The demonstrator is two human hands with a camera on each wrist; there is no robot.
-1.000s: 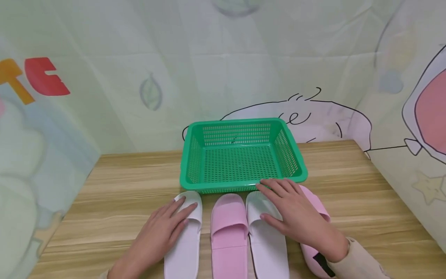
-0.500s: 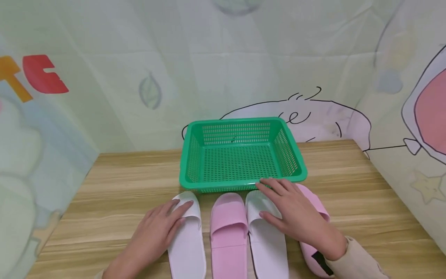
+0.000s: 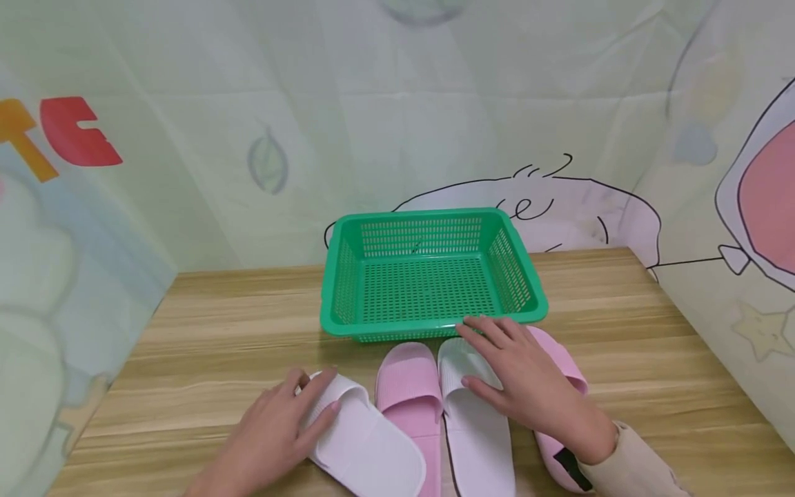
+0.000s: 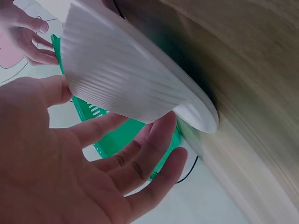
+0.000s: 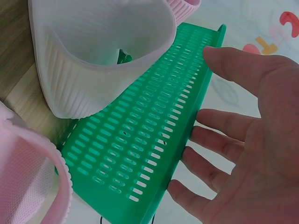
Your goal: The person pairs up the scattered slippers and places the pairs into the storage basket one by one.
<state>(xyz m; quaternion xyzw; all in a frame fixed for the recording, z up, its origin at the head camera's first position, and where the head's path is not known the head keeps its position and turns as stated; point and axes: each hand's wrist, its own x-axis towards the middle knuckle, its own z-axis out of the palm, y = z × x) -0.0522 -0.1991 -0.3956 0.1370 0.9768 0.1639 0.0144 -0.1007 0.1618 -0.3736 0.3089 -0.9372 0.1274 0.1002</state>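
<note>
1. Reaching in from the near left with the left hand [image 3: 273, 428], curling thumb and fingers partway, pinching the left white slipper [image 3: 373, 442] at its strap.
2. Slanting that slipper with its heel toward the right, overlapping the left pink slipper [image 3: 408, 379].
3. Extending the right hand [image 3: 528, 383] from the near right, spreading thumb and nearly straight fingers, gripping nothing.
4. Partly covering, with that hand, the right white slipper [image 3: 477, 435] and, with the wrist too, the right pink slipper [image 3: 560, 355].
5. Pointing fingertips at the green basket [image 3: 397, 329], leaving rim contact unclear.
6. Facing, beyond the slippers, that basket resting on the bench [image 3: 217, 331] before a printed backdrop [image 3: 205, 138].
</note>
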